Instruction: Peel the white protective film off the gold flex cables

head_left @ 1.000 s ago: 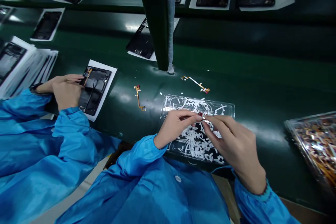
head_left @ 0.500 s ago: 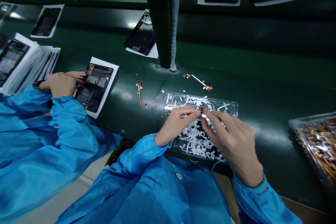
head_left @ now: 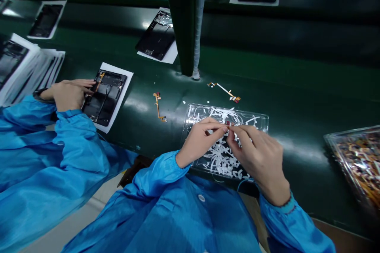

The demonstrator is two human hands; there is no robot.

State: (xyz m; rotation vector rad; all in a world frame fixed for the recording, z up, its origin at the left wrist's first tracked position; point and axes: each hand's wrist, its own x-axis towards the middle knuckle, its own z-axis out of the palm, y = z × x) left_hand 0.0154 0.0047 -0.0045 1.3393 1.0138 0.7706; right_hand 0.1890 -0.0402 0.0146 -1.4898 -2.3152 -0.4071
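Observation:
My left hand [head_left: 199,140] and my right hand [head_left: 259,157] meet fingertip to fingertip over a clear plastic tray [head_left: 261,120] that holds several white paper strips. Between the fingertips both hands pinch a small flex cable part [head_left: 228,123] with a red end. Both sleeves are blue. Two more orange flex cables lie loose on the green belt: one [head_left: 158,106] left of the tray, another [head_left: 224,91] beyond it.
A co-worker's hands [head_left: 69,93] at the left rest on an open dark device [head_left: 103,95] lying on white paper. A green post [head_left: 182,19] stands behind. More devices on paper sit farther back. A tray of parts [head_left: 356,162] is at the right.
My hands stay together over the tray, shifting slightly with the small part. The view has drifted a little; the device behind the post has moved left along the belt.

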